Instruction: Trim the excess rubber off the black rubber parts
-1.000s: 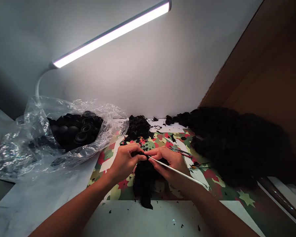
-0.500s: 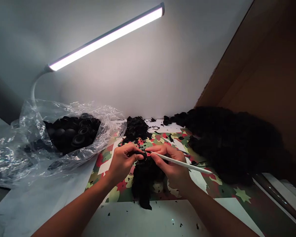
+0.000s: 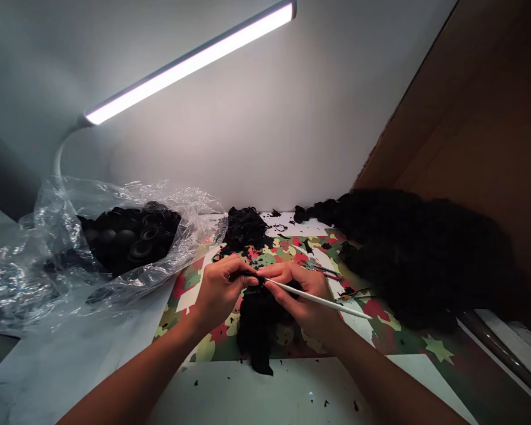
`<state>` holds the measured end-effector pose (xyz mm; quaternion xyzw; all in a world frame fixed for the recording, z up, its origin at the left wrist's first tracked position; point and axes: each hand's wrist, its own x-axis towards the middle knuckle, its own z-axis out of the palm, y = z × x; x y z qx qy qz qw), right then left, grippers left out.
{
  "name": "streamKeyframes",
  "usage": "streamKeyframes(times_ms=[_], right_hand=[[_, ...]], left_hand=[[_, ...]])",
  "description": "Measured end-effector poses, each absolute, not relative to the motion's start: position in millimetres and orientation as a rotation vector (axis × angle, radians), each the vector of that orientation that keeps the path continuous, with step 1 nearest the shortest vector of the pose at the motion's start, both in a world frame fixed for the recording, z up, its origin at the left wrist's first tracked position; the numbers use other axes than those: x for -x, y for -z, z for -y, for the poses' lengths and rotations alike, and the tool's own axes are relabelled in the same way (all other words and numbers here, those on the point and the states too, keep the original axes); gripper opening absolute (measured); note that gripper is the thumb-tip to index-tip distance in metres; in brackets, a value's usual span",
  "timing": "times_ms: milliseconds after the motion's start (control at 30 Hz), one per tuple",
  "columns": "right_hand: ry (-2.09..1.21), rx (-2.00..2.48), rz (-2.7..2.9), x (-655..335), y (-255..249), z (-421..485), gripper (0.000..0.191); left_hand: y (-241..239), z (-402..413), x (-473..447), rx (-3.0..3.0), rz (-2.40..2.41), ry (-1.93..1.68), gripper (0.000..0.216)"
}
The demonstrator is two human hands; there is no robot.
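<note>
My left hand (image 3: 221, 290) pinches a small black piece (image 3: 248, 274) between thumb and fingers; its exact shape is mostly hidden. In my right hand (image 3: 308, 298) is a slim white pen-like tool (image 3: 330, 303), its thin tip touching or very near the black piece. Both hands' fingertips nearly meet. Just below them lies a pile of soft-looking black pieces (image 3: 259, 324) on a patterned red, green and cream sheet (image 3: 206, 348).
A clear plastic bag (image 3: 194, 203) at left holds several black round ringed parts (image 3: 137, 233). A black scrap heap (image 3: 245, 227) sits behind my hands, a larger black heap (image 3: 407, 254) at right. Scissors (image 3: 323, 270) lie beyond my right hand. A lamp (image 3: 194, 62) shines overhead beside cardboard (image 3: 469, 141).
The white tool's rear end has dipped and shifted slightly left, and my right fingertips have drawn closer to my left. My left hand has barely moved and keeps the black piece.
</note>
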<state>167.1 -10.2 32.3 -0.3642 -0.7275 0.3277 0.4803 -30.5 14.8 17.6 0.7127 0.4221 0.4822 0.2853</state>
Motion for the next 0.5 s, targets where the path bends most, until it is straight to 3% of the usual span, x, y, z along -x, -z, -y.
streamKeyframes(times_ms=[367,500], right_hand=[[-0.422,0.988,1.822,-153,-21,11,0.014],[-0.509,1.102,1.715,-160,-21,4,0.010]], left_hand=[[-17,-13,26,-2.015,-1.186,-1.367,0.003],[-14,-13,26,-1.937,-1.111,-1.352,0.009]])
